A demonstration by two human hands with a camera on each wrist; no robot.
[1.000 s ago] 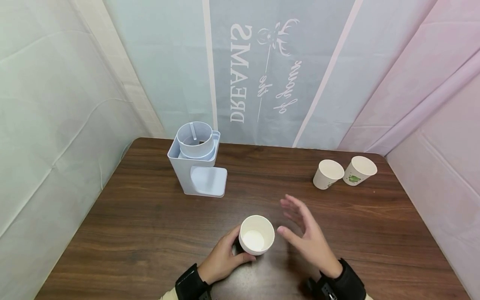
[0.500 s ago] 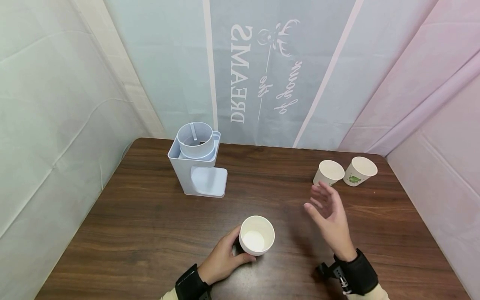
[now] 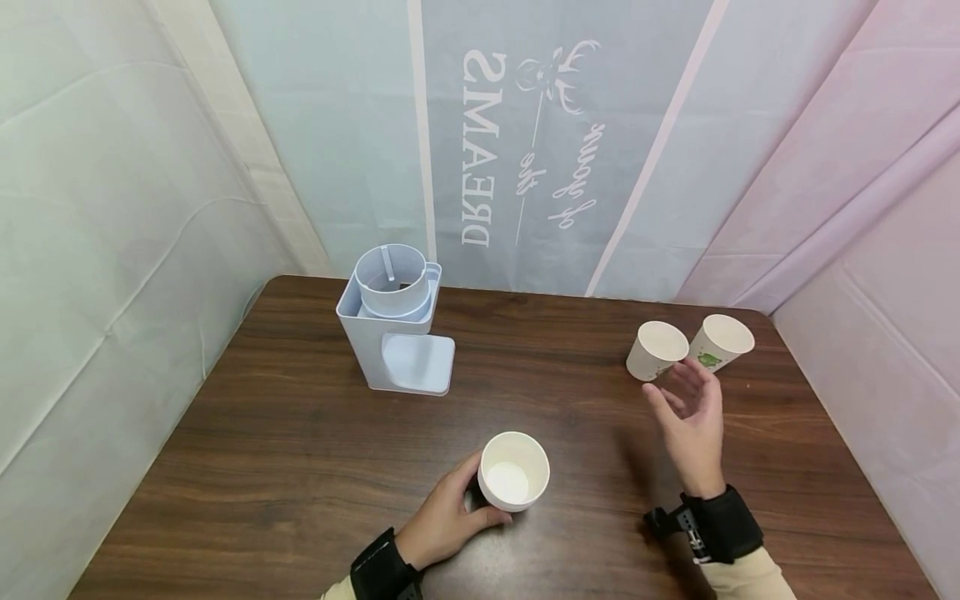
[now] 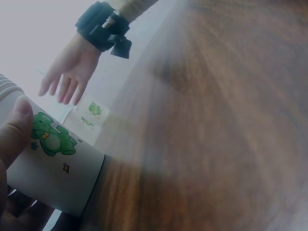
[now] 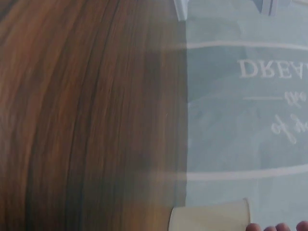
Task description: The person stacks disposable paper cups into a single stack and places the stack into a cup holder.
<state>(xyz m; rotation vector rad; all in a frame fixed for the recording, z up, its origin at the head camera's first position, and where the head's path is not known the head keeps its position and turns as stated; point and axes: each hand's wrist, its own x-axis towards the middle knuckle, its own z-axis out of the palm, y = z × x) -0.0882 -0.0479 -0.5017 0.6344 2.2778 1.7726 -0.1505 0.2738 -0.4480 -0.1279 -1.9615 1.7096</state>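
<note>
Near the front middle of the table, my left hand (image 3: 442, 521) grips a white paper cup (image 3: 513, 472), standing mouth up. Several rims at its top in the left wrist view suggest a stack of paper cups (image 4: 62, 156); a green cartoon animal is printed on the side. My right hand (image 3: 692, 429) is just in front of two more white paper cups, the nearer one (image 3: 651, 357) and the farther one (image 3: 712, 350), fingers slightly bent. Whether its fingertips touch either cup cannot be told. The right wrist view catches a cup (image 5: 209, 219) beside the fingertips (image 5: 283, 227).
A pale blue plastic stand (image 3: 360, 350) with a round open holder (image 3: 392, 292) on top is at the back left of the dark wooden table (image 3: 300, 467). Printed cloth (image 3: 555, 250) hangs behind the table, with more cloth on both sides.
My right hand has moved away from beside the held cup, rightward and back to the two cups. The left hand and its cup stay in place.
</note>
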